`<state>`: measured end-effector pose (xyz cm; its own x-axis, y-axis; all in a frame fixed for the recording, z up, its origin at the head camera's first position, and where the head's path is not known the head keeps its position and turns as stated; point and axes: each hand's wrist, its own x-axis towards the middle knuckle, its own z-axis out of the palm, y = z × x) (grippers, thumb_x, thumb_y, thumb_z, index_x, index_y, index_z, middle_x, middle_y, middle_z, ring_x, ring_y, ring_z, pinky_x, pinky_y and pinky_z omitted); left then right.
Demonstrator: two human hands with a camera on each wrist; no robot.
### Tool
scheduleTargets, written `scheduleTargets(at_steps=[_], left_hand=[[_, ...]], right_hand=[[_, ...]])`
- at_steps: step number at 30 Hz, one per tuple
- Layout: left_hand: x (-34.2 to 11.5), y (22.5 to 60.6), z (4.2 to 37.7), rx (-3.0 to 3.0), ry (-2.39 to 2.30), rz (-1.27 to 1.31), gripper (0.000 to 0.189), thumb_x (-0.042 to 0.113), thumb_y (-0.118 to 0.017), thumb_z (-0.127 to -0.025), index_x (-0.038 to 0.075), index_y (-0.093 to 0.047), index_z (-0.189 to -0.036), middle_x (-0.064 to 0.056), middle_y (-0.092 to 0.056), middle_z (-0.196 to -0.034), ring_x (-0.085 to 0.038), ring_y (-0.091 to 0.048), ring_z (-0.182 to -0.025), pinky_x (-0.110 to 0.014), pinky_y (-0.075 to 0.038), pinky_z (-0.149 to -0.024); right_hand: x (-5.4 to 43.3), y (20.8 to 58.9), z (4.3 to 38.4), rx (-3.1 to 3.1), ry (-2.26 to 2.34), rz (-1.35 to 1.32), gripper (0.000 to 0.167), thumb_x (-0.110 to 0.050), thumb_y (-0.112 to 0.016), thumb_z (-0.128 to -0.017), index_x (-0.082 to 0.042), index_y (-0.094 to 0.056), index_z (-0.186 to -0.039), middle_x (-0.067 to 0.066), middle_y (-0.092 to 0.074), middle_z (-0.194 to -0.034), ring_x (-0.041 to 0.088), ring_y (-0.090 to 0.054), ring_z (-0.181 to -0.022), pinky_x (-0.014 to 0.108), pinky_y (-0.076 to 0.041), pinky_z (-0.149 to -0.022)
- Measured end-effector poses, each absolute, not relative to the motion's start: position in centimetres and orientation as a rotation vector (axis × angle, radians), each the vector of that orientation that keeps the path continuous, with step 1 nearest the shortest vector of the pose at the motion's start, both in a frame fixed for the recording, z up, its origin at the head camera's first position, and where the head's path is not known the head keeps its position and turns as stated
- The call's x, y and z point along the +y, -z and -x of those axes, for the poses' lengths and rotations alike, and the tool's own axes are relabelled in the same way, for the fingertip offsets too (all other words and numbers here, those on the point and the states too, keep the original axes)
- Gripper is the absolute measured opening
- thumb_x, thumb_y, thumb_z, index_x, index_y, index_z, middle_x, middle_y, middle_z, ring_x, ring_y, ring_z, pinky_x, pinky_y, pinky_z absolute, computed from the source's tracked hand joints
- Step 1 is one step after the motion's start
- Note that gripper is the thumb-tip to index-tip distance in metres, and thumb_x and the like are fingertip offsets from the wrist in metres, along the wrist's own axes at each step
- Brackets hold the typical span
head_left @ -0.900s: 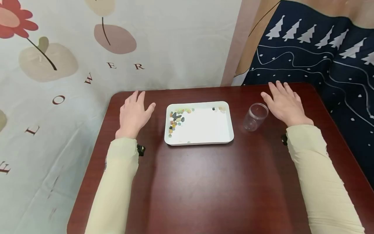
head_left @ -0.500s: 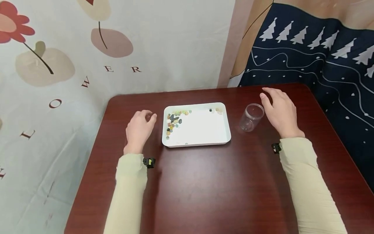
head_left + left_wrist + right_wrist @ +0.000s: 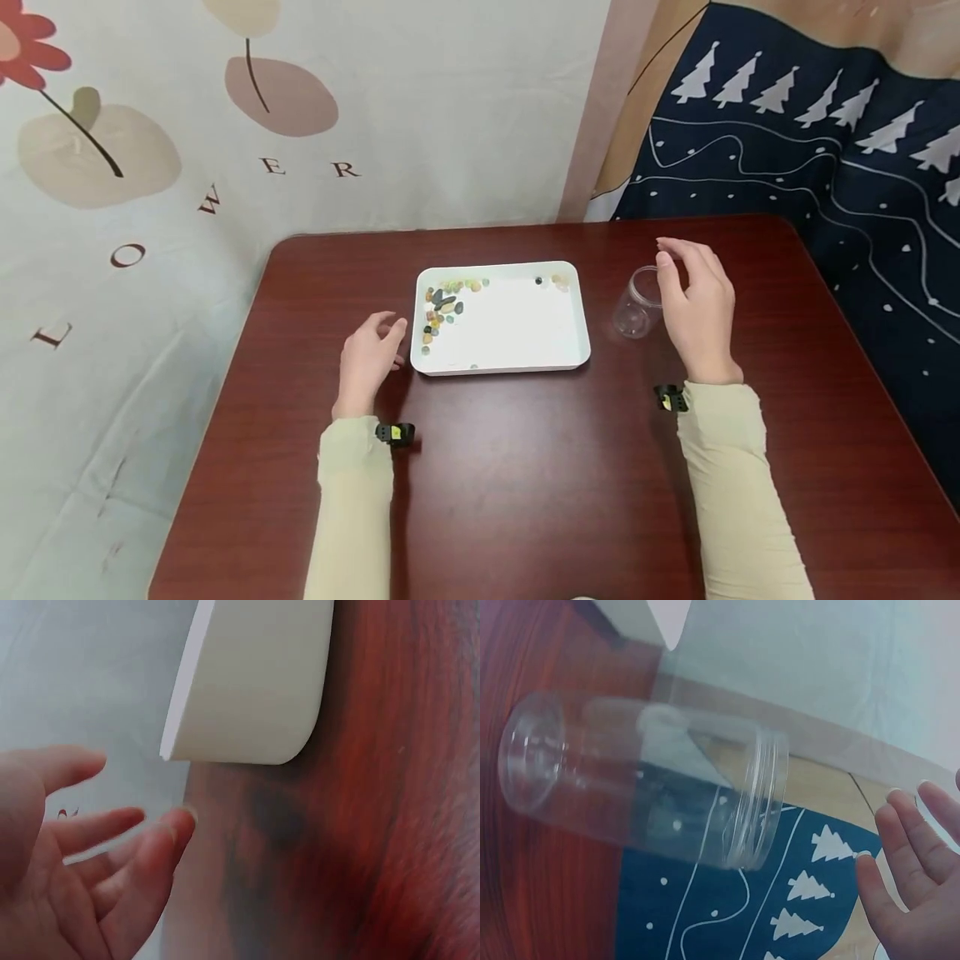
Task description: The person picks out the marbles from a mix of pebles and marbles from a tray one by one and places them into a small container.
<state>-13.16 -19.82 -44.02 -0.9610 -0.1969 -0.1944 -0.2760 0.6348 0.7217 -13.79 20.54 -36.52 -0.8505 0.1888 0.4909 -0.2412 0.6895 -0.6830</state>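
A white rectangular tray (image 3: pixel 517 333) lies on the table, with several small coloured stones (image 3: pixel 442 304) gathered along its left side and far edge. Just off the tray's left end is my left hand (image 3: pixel 367 362), its fingers loosely bent and holding nothing; the left wrist view has the fingers apart from the tray's corner (image 3: pixel 247 697). Right of the tray stands a clear, lidless jar (image 3: pixel 633 312), upright. My right hand (image 3: pixel 697 308) hovers beside the jar's mouth and overlaps it in the head view. Its fingers are relaxed and apart from the jar's threaded rim (image 3: pixel 761 799) in the right wrist view.
The dark red wooden table (image 3: pixel 510 483) reaches back to a pale printed wall cloth (image 3: pixel 450 117). A navy cloth with white trees (image 3: pixel 787 150) hangs at the back right. A small white edge (image 3: pixel 583 597) shows at the bottom of the head view.
My left hand has moved right and nearer, toward the tray, its fingers bending. The right hand has moved left to the jar. Tray, stones and jar stay in place.
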Motion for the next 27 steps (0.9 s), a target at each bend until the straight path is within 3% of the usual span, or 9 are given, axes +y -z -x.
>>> scheduleTargets(at_steps=[8, 14, 22, 27], left_hand=[[-19.2, 46.2, 12.7, 2.613, -1.401, 0.235, 0.049, 0.040, -0.052, -0.087, 0.026, -0.042, -0.133, 0.000, -0.052, -0.123, -0.022, -0.058, -0.055, -0.032, -0.052, -0.055], [-19.3, 46.8, 12.6, 2.466, -1.611, 0.292, 0.054, 0.029, -0.059, -0.085, 0.027, -0.040, -0.135, -0.004, -0.052, -0.123, -0.026, -0.060, -0.056, -0.034, -0.052, -0.054], [-19.3, 47.8, 12.4, 2.351, -1.766, 0.281, 0.052, 0.019, -0.059, -0.086, 0.028, -0.042, -0.134, -0.002, -0.048, -0.128, -0.030, -0.061, -0.057, -0.036, -0.052, -0.054], [-19.5, 48.4, 12.5, 2.309, -1.825, 0.274, 0.052, 0.017, -0.057, -0.086, 0.032, -0.040, -0.134, -0.001, -0.046, -0.130, -0.032, -0.060, -0.058, -0.037, -0.052, -0.055]], right_hand=[[19.1, 37.3, 13.0, -2.294, -1.193, -0.012, 0.030, -0.035, -0.053, -0.087, -0.026, -0.061, -0.115, -0.011, -0.057, -0.108, 0.011, -0.053, -0.097, 0.017, -0.042, -0.079], [17.8, 37.7, 12.1, -2.222, -1.309, -0.027, 0.032, -0.032, -0.059, -0.084, -0.023, -0.061, -0.115, -0.011, -0.061, -0.103, 0.009, -0.056, -0.092, 0.021, -0.042, -0.068], [15.6, 37.8, 11.9, -2.199, -1.469, -0.074, 0.030, -0.022, -0.061, -0.084, -0.020, -0.062, -0.114, -0.002, -0.063, -0.102, 0.010, -0.057, -0.094, 0.028, -0.045, -0.085], [14.2, 37.4, 11.9, -2.203, -1.507, -0.094, 0.030, -0.020, -0.060, -0.085, -0.012, -0.061, -0.114, 0.003, -0.063, -0.102, 0.012, -0.057, -0.093, 0.025, -0.045, -0.083]])
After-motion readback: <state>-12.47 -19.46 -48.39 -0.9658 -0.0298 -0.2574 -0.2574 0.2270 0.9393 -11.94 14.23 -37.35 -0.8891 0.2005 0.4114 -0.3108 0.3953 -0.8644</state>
